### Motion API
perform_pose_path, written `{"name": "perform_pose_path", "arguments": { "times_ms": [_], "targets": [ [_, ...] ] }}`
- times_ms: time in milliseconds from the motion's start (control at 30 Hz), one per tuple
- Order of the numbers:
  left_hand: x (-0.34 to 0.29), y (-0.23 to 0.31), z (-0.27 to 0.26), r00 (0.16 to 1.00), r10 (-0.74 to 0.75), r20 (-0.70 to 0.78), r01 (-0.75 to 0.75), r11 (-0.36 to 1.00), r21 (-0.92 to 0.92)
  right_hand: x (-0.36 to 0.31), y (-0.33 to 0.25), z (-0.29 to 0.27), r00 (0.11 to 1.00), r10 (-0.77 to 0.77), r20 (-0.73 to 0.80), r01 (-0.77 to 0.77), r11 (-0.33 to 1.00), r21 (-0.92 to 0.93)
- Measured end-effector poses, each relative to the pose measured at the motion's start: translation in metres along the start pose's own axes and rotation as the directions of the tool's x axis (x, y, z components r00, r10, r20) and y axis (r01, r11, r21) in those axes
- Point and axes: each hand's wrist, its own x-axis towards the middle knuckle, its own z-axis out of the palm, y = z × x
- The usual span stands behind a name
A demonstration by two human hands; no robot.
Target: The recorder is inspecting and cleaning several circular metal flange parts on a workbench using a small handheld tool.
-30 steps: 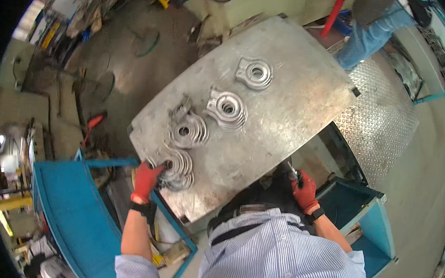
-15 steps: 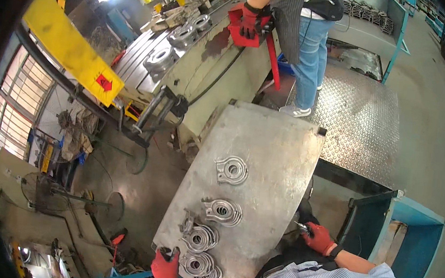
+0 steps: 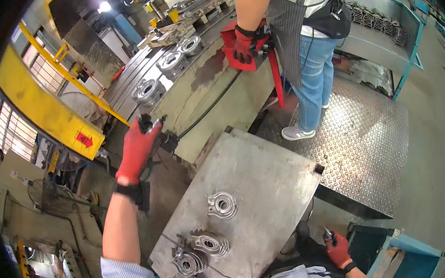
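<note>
My left hand [image 3: 138,149], in a red glove with dark fingertips, is stretched out left of the metal table [image 3: 268,167], before a jointed bar of the machine. Its fingers look curled around a small shiny metal piece [image 3: 155,126]; whether that belongs to the bar is unclear. My right hand [image 3: 338,250], gloved the same way, is low beside the table's right edge. It grips a small tool [image 3: 327,233] with a silver tip, its kind too small to tell. Several stacks of flat metal rings with lugs [image 3: 222,205] lie along the table's left side.
A yellow guard arm [image 3: 49,106] crosses on the left. Ring-shaped metal parts [image 3: 149,92] sit on the machine bed. A co-worker's gloved hand [image 3: 246,47] rests at a red box. Beyond the table lies a tread-plate platform [image 3: 361,141]; a blue-green bin [image 3: 409,253] stands at right.
My left hand has gone from beside the near ring stacks up and away to the machine's bar. My right hand still grips the tool. The view has shifted.
</note>
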Motion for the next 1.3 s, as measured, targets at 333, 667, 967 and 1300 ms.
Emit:
{"name": "perform_pose_path", "arguments": {
  "times_ms": [333,667,967,1300],
  "targets": [
    [0.159,-0.009,0.058,0.984,-0.171,-0.048,0.167,0.804,0.571,0.029,0.029,-0.038,0.972,0.213,-0.103,-0.215,0.976,-0.017],
    [0.179,-0.019,0.081,0.979,-0.143,0.144,-0.022,0.632,0.775,0.039,0.026,-0.047,0.978,0.204,0.043,-0.206,0.978,0.035],
    [0.103,0.02,0.048,0.927,0.339,-0.161,-0.159,0.743,0.65,0.037,0.005,-0.024,1.0,0.024,0.001,-0.024,0.999,0.04],
    [-0.17,0.031,0.103,0.815,-0.118,0.568,0.515,-0.304,-0.802,-0.001,0.004,0.008,0.984,0.045,0.173,-0.048,0.999,0.016]
  ]
}}
